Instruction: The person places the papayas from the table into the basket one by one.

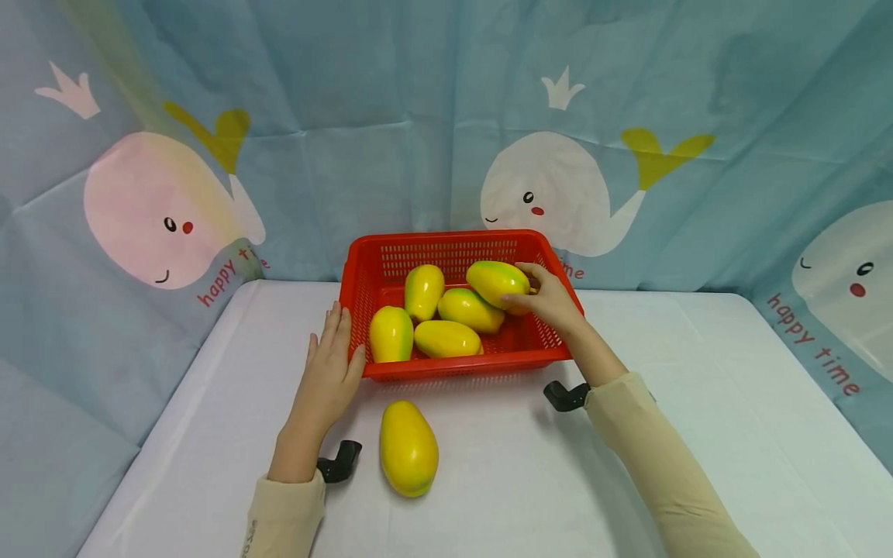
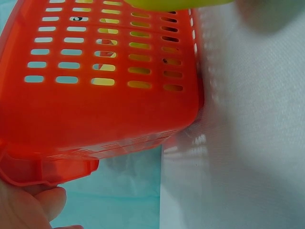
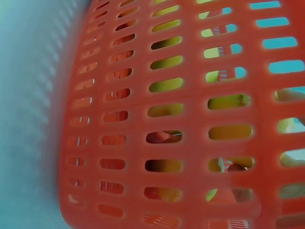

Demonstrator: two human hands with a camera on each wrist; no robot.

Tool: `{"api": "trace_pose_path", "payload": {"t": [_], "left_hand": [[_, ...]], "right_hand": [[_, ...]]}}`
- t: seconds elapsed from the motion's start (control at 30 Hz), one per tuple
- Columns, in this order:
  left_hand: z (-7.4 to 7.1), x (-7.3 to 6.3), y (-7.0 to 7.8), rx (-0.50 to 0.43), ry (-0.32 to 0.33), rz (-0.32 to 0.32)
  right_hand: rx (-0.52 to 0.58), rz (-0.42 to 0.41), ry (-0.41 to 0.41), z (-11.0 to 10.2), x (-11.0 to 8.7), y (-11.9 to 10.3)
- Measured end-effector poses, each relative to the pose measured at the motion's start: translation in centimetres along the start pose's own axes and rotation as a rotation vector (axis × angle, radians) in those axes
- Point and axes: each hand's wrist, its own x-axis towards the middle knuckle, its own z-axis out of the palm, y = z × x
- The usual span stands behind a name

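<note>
My right hand (image 1: 551, 301) reaches over the right end of the red plastic basket (image 1: 446, 364) and grips a yellow-green papaya (image 1: 497, 281), fingers at its far side and thumb at its near side. That papaya overlaps another papaya (image 1: 469, 310) below it. Several more yellow papayas lie in the basket, one (image 1: 391, 335) by its left wall. With its fingers nearly straight, my left hand (image 1: 329, 370) rests against the basket's left rim. The left wrist view shows its fingertips (image 2: 51, 202) right at the rim. Through the slots, the right wrist view shows parts of the fruit.
A single yellow papaya (image 1: 409, 449) lies on the white tabletop (image 1: 502, 473) in front of the basket, right of the left forearm. Behind the basket hangs a blue cloth (image 1: 391, 170) printed with whales. Black wrist mounts (image 1: 339, 462) stick out near both cuffs.
</note>
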Motion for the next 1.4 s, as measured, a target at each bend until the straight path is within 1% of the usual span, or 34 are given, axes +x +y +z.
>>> {"api": "trace_pose_path", "payload": {"t": [0.23,0.57,0.67,0.87,1.07,1.17,1.3,1.4], "left_hand": [[-0.1,0.0,0.0,-0.001,-0.001,-0.007],[0.1,0.1,0.1,0.006,-0.012,-0.014],[0.1,0.1,0.1,0.006,-0.012,-0.012],[0.1,0.0,0.0,0.008,-0.001,-0.009],[-0.1,0.0,-0.1,-0.001,-0.003,-0.018],[-0.1,0.0,-0.1,-0.007,0.001,-0.018],[-0.1,0.1,-0.1,-0.007,0.006,-0.006],[0.0,0.1,-0.1,-0.003,0.000,-0.002]], "right_hand": [[0.008,-0.010,0.007,0.0,0.0,0.0],[0.022,-0.030,0.051,-0.7,-1.1,-0.3],[0.015,-0.033,0.050,-1.0,-1.6,-0.3],[0.035,-0.050,0.033,-1.5,-2.7,-0.4],[0.040,-0.098,0.046,-1.8,-3.5,-0.5],[0.046,-0.125,0.041,-1.9,-4.0,-0.7],[0.061,-0.150,0.023,-1.9,-5.1,-1.1],[0.065,-0.150,0.006,-1.8,-6.1,-1.4]]}}
